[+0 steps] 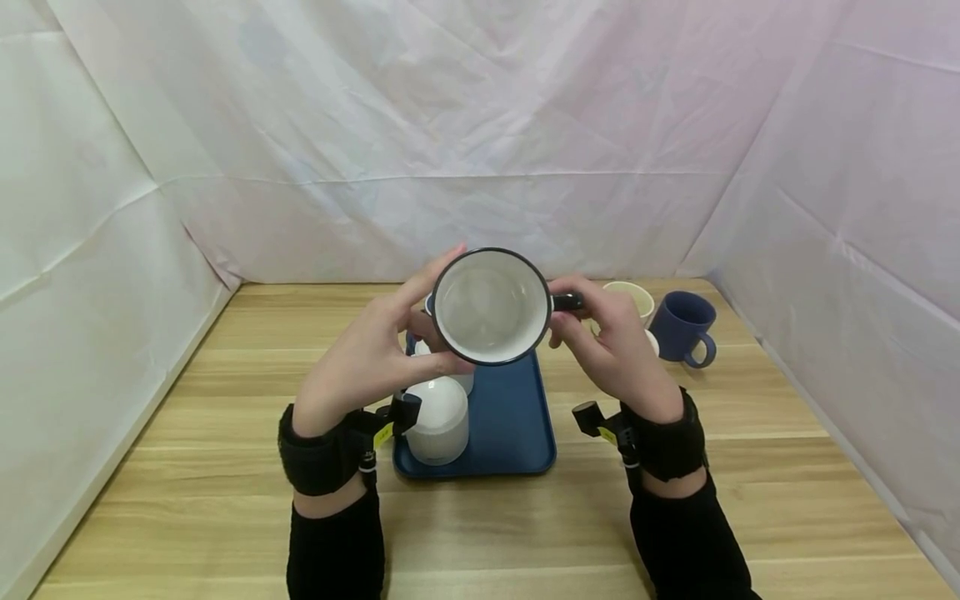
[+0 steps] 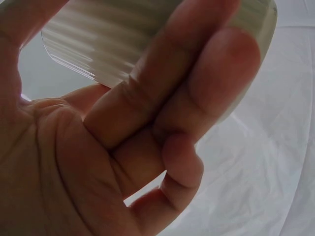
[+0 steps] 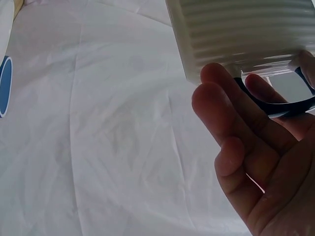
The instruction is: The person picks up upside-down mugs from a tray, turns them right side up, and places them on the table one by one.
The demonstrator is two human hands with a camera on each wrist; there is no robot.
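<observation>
White enamel with a black rim: the mug [image 1: 491, 306] is lifted above the blue tray [image 1: 517, 425] and tipped so that its mouth faces us, and we can see its bare white inside. Our left hand [image 1: 371, 354] cups the mug's left wall, thumb curled along the lower rim and fingers [image 2: 197, 83] wrapped round the ribbed side, as the left wrist view shows close up. Our right hand [image 1: 615, 346] has hold of the black handle [image 1: 567, 302] on the mug's right; in the right wrist view the fingers [image 3: 231, 128] bend round the dark handle loop just under the ribbed body. Both hands are closed on the mug, neither spread flat. On the tray beneath, near its left edge, a white cup [image 1: 438, 421] stands upside down, and another white piece [image 1: 459, 382] shows just behind it, mostly hidden by the left hand. To the right of the tray, on the wooden table [image 1: 750, 467], a cream cup [image 1: 633, 298] peeks out behind the right hand, and a navy mug [image 1: 684, 327] stands just beside it, handle turned toward us. White sheeting [image 1: 480, 125] walls in the table on three sides
</observation>
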